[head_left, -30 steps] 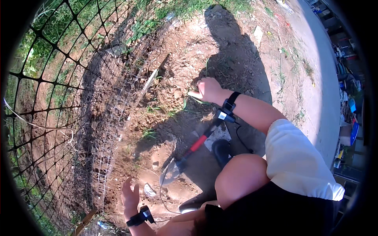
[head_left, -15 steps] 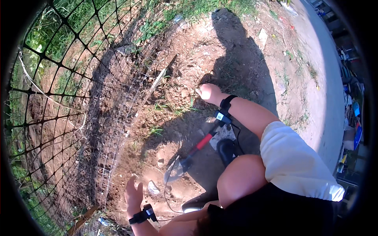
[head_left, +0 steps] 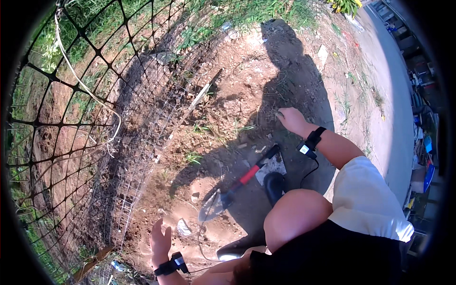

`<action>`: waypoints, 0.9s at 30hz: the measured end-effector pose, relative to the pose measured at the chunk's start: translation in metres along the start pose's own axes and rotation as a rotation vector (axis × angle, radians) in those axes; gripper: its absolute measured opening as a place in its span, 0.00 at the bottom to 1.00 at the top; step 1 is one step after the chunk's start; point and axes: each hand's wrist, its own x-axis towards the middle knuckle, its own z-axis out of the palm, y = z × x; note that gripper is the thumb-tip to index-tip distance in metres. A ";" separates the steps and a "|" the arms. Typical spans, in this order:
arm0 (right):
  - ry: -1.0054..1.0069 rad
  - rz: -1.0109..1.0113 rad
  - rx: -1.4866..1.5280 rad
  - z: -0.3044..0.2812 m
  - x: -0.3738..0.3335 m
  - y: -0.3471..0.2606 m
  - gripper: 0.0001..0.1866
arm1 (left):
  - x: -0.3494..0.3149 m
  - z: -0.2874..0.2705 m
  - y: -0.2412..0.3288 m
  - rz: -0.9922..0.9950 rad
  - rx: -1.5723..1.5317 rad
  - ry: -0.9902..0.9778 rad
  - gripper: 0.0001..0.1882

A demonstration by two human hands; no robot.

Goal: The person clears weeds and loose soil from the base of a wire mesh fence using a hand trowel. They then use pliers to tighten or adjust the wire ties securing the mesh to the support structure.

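My right hand (head_left: 292, 119) is closed, reaching out over shaded soil; a small greyish bit shows at its fingertips, too small to name. Low on the left, my left hand (head_left: 160, 239) is open with its fingers apart, just above the dirt and holding nothing. Between the hands lies a short-handled shovel (head_left: 249, 175) with a red and black handle. Its metal blade (head_left: 213, 205) rests on the soil, pointing toward my left hand. A pale stone (head_left: 184, 227) sits beside my left hand.
Black mesh fencing (head_left: 78, 88) and a wire grid (head_left: 126, 205) run along the left. A wooden stick (head_left: 202, 97) lies by the fence. My boot (head_left: 273, 187) stands near a flat pale slab (head_left: 278, 166). A paved strip (head_left: 396, 128) borders stacked goods at right.
My right hand has moved to the right and slightly nearer, away from the shovel's handle end. The left hand stays nearly still. The view has shifted a little.
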 end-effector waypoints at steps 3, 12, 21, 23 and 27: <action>0.154 0.089 0.103 -0.001 0.021 0.005 0.10 | 0.006 0.006 0.005 0.063 -0.012 0.048 0.25; 0.022 0.235 -0.143 -0.072 -0.024 -0.001 0.11 | 0.013 -0.003 0.017 0.096 -0.037 0.052 0.24; 0.470 0.479 -0.196 -0.165 -0.065 0.047 0.11 | 0.024 -0.004 0.020 0.097 -0.057 0.031 0.24; 0.506 0.606 -0.134 -0.172 -0.061 0.051 0.12 | 0.027 0.002 0.018 0.154 -0.012 0.079 0.24; -0.157 0.201 -0.416 -0.052 -0.070 0.108 0.28 | 0.040 0.005 0.022 0.196 -0.030 0.034 0.23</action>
